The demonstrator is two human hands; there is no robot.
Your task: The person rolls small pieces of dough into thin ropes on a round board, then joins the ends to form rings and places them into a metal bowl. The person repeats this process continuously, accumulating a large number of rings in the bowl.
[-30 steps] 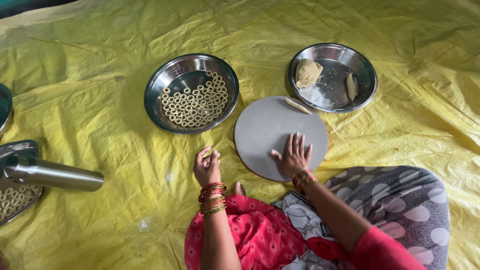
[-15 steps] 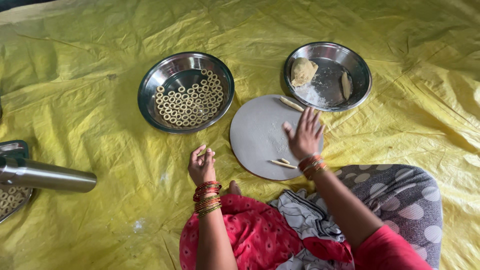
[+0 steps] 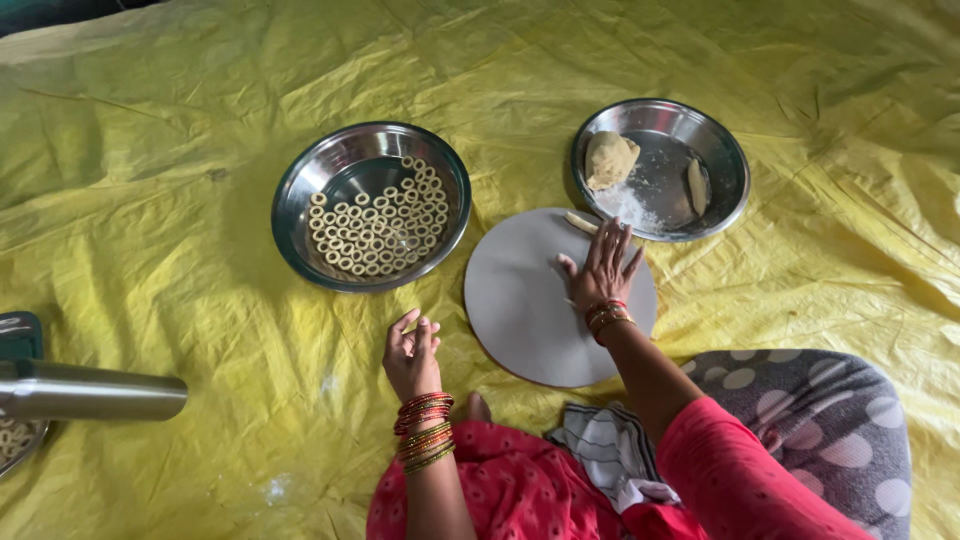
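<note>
So your right hand (image 3: 603, 268) is flat on the round grey rolling board (image 3: 520, 310), fingers spread wide and palm down near the board's far edge, not gripping anything; can't tell if there's dough under the palm. There's a small rolled stick of dough (image 3: 581, 222) lying on the board just past your fingertips, close to the rim. Your left hand (image 3: 411, 355) is off the board, just beside its left edge, above the yellow plastic sheet (image 3: 180, 180), fingers loosely curled and empty as far as I can see. Right behind the board sits a steel plate (image 3: 725, 160) with a lump of dough (image 3: 609, 158), some flour and another small dough piece (image 3: 697, 186) in it. To the left of that plate, apart from the board, is a steel bowl (image 3: 300, 195) holding a bunch of little dough rings (image 3: 378, 228). Way over on the left edge there's a steel cylinder (image 3: 90, 392) lying over another steel dish (image 3: 15, 440) with more rings.
</note>
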